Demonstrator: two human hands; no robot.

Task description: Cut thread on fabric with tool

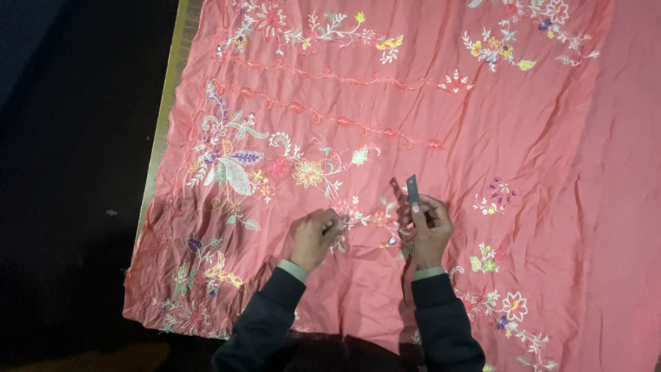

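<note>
Step in hand: it looks like trimming work on the embroidery, judged from the small cutter raised over one flower motif.
Left hand (315, 238): the fingers are pressed together on the coral cloth (385, 124), pinching or holding down a bit of the stitched flower cluster (365, 219); I cannot tell if a loose thread is between the fingertips.
Right hand (428, 231): it is closed around a small thread cutter (412, 189), whose dark tip stands up above the fingers, just beside the same cluster.
Where the cloth is: spread flat over the table, its left side running along the table's pale left edge (165, 103), its lower edge near the person's dark sleeves (441, 324).
How the cloth looks: thin, wrinkled, coral pink, with many-coloured flowers and leaves and two wavy stitched lines running across the upper part.
Next move calls for: I think the cutter must come down close to the stitches without touching the fabric, while the left hand keeps the place tight.
</note>
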